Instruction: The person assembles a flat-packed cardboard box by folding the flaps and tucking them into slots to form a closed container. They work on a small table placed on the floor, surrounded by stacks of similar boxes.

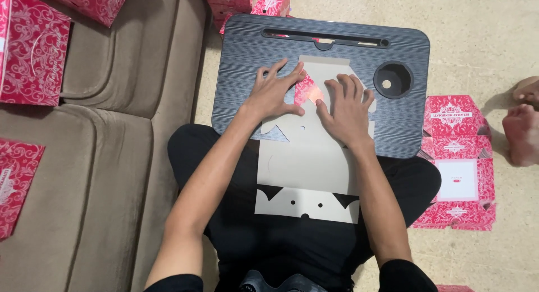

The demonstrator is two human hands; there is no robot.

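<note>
Head view: the step in hand looks like folding a flat carton blank (306, 163), grey side up, which lies across a black lap tray (247, 62) and hangs off its near edge over the person's lap. Both hands are flattening a small red flap (307, 92) turned back onto the grey card near the blank's far end. The left hand (275, 92) lies palm down, fingers spread wide, fingertips on the flap's left edge; it grips nothing. The right hand (347, 108) is likewise flat and open, fingers fanned, thumb against the flap's lower right side — pressing, not holding.

Judging from this, the next move calls for firm pressure along the crease, with the blank kept from sliding on the tray.

Both forearms reach forward from the lap, elbows bent, wrists low — converging on the flap. Finished red boxes (31, 50) sit on a sofa (118, 151) at left; flat red blanks (457, 163) lie on the floor at right, near another person's feet (522, 129).
</note>
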